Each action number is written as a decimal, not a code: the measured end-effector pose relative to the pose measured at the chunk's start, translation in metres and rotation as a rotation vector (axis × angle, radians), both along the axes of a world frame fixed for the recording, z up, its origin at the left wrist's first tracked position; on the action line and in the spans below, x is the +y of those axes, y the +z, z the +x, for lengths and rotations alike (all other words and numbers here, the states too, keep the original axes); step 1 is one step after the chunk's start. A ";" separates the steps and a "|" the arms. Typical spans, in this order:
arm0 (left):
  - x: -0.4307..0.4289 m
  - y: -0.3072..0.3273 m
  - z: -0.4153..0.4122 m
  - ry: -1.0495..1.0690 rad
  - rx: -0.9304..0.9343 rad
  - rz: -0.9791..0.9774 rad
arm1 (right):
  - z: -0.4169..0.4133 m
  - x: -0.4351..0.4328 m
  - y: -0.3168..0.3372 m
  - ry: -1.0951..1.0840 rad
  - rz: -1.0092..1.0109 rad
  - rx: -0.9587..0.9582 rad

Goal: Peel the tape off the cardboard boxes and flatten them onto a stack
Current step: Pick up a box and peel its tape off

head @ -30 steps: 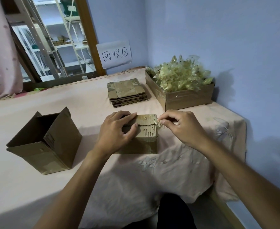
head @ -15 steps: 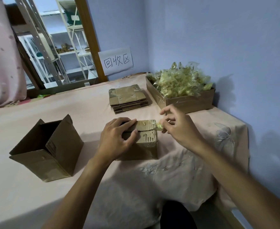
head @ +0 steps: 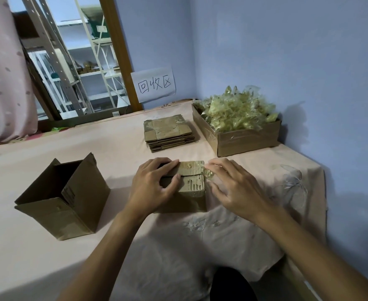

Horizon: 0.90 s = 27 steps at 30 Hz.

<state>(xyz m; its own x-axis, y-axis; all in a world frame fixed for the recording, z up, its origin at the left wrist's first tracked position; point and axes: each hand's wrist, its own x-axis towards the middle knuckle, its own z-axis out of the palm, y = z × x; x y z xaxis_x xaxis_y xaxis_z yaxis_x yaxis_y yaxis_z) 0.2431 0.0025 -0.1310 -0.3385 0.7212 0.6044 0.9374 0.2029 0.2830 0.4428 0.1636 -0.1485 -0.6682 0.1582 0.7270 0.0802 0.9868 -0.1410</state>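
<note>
The left hand (head: 154, 185) gripped the small box (head: 192, 186) from above, fingers curled over its far top edge and the thumb pressed near the seam between the flaps. The box stood on the pink-covered table (head: 118, 153), close in front of the person. The right hand (head: 237, 190) was at the box's top right corner, where a crumpled bit of clear tape (head: 208, 174) stuck out by its fingertips. That hand was blurred, and I could not tell whether it pinched the tape or only touched it. Behind the box lay a stack of flattened boxes (head: 167, 131), and beside that, on the right, a cardboard tray (head: 248, 142) heaped with yellowish tape scraps. An open box (head: 63, 198) stood well to the left.
</note>
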 end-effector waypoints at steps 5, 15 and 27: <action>-0.003 0.000 0.003 0.002 -0.002 0.012 | -0.007 0.001 0.000 0.066 -0.355 0.081; -0.008 -0.001 0.007 -0.020 0.018 0.024 | -0.029 0.016 0.024 0.198 -1.147 0.199; -0.012 -0.004 0.008 0.001 0.022 0.026 | -0.022 0.012 0.038 0.049 -0.458 -0.166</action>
<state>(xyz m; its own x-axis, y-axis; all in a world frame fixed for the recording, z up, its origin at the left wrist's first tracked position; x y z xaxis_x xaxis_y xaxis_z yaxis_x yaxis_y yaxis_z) 0.2516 -0.0091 -0.1353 -0.3253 0.7052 0.6300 0.9434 0.1965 0.2671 0.4205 0.1760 -0.1104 -0.7838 0.4023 0.4731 0.0929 0.8292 -0.5512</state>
